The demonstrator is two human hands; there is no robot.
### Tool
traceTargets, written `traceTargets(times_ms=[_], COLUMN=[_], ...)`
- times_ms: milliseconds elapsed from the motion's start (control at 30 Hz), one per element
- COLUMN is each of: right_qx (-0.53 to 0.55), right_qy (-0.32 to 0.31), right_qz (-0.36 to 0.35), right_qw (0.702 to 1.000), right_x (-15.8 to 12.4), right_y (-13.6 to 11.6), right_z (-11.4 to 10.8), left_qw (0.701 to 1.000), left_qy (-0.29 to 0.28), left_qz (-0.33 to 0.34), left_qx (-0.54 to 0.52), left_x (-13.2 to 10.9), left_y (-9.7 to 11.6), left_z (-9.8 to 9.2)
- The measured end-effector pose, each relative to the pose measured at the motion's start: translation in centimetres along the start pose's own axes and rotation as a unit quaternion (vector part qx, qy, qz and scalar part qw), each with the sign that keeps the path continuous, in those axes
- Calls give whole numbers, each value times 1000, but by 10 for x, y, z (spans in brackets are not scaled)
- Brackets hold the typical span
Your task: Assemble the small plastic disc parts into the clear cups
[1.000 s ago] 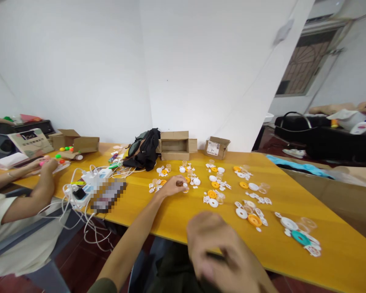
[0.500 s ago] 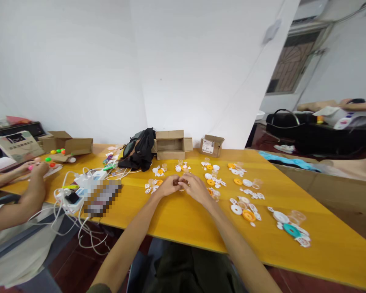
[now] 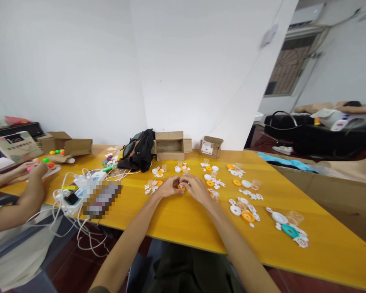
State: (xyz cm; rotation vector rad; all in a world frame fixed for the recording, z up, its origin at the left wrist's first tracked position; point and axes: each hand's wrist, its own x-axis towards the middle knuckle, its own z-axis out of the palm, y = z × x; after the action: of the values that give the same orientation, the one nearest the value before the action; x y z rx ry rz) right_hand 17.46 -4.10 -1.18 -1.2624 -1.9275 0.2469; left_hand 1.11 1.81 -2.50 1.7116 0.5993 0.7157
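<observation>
Both my hands meet over the middle of the yellow table (image 3: pixel 183 219). My left hand (image 3: pixel 167 187) and my right hand (image 3: pixel 194 188) are closed in a pinch around a small orange and brown part (image 3: pixel 179 186) between the fingertips. Small groups of white and orange plastic discs (image 3: pixel 209 178) and clear cups lie just beyond and to the right of my hands. An orange disc (image 3: pixel 247 215) and a teal disc (image 3: pixel 290 230) sit further right.
Open cardboard boxes (image 3: pixel 170 145) and a black bag (image 3: pixel 140 152) stand at the table's back edge. A power strip with white cables (image 3: pixel 79 188) lies at the left. Another person's arms (image 3: pixel 24 191) work at the far left with coloured balls. A dark sofa (image 3: pixel 323 134) is at right.
My right hand came up from near my lap to join my left hand on the table. Both now pinch the small part together. The view shifted slightly.
</observation>
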Motion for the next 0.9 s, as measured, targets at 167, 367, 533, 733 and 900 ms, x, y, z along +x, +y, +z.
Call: traceTargets(times_ms=[167, 367, 533, 733, 900], right_qx=[-39, -77, -108, -146, -161], right_qy=[-6, -16, -23, -42, -44], right_qz=[-18, -24, -23, -3, -2], right_qw=[999, 997, 994, 988, 986], right_x=[-1, 0, 0, 1, 1], right_y=[2, 4, 1, -4, -3], right_z=[2, 3, 2, 1, 2], left_qw=[1000, 1000, 1000, 1000, 1000], left_qy=[2, 4, 6, 5, 5], left_qz=[5, 0, -7, -2, -3], left_qx=[-20, -24, -26, -20, -17], left_x=[-1, -1, -1, -1, -1], left_y=[1, 2, 1, 2, 4], left_z=[0, 0, 0, 0, 0])
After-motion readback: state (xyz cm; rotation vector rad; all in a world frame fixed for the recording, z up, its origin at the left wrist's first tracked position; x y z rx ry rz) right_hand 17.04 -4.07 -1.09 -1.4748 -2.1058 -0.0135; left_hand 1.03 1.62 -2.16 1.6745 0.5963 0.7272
